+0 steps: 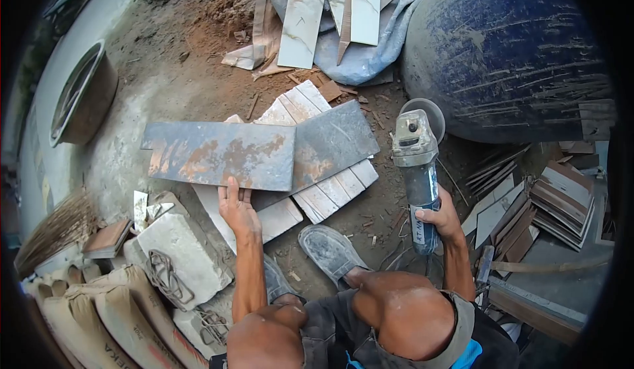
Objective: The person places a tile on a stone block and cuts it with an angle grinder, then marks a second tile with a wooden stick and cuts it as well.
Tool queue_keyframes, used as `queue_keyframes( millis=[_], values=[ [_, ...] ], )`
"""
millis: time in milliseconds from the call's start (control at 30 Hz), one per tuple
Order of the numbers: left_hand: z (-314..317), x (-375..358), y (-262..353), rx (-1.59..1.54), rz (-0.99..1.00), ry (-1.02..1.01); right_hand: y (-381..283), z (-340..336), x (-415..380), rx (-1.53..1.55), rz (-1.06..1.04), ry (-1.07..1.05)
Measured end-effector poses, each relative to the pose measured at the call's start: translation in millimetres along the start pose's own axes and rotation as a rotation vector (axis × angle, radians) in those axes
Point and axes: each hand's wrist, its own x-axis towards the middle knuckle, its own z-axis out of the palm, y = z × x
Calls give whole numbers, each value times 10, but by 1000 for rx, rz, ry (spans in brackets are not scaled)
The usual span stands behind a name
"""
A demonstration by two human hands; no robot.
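Note:
My left hand (239,209) grips the near edge of a long grey tile (221,156), thumb on top and fingers underneath. Reddish-brown dirt smears the tile's face, and a small notch shows at its left end. Its right end overlaps a second grey tile (337,141), which lies at a slant over scored whitish boards (337,190). On the right, my right hand (441,214) wraps round the body of an angle grinder (417,171). The grinder stands upright in view, its round disc (426,114) at the top, beside the large blue drum.
A big scratched blue drum (508,52) fills the upper right. White marbled tile strips (304,19) lie at the top on a blue sheet. Tile stacks (561,200) stand at right; paper sacks (112,309), a concrete block (191,250) and a tub (86,95) are at left.

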Motion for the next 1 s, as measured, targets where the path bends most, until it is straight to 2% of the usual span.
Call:
queue_keyframes(
  millis=[300,633,733,833,1000],
  values=[
    [279,-139,-298,6,-58,-42,71,-152,-38,-37,0,-8],
    [241,-302,-477,-21,-121,-22,152,-186,19,-60,-7,0],
    [293,-412,-450,39,-113,-21,146,-174,35,-81,-7,-4],
    [287,-519,-450,285,-267,-28,129,-161,46,-68,-11,-11],
    [361,-594,-553,444,-407,-47,168,-168,42,-80,-17,-13]
  ],
)
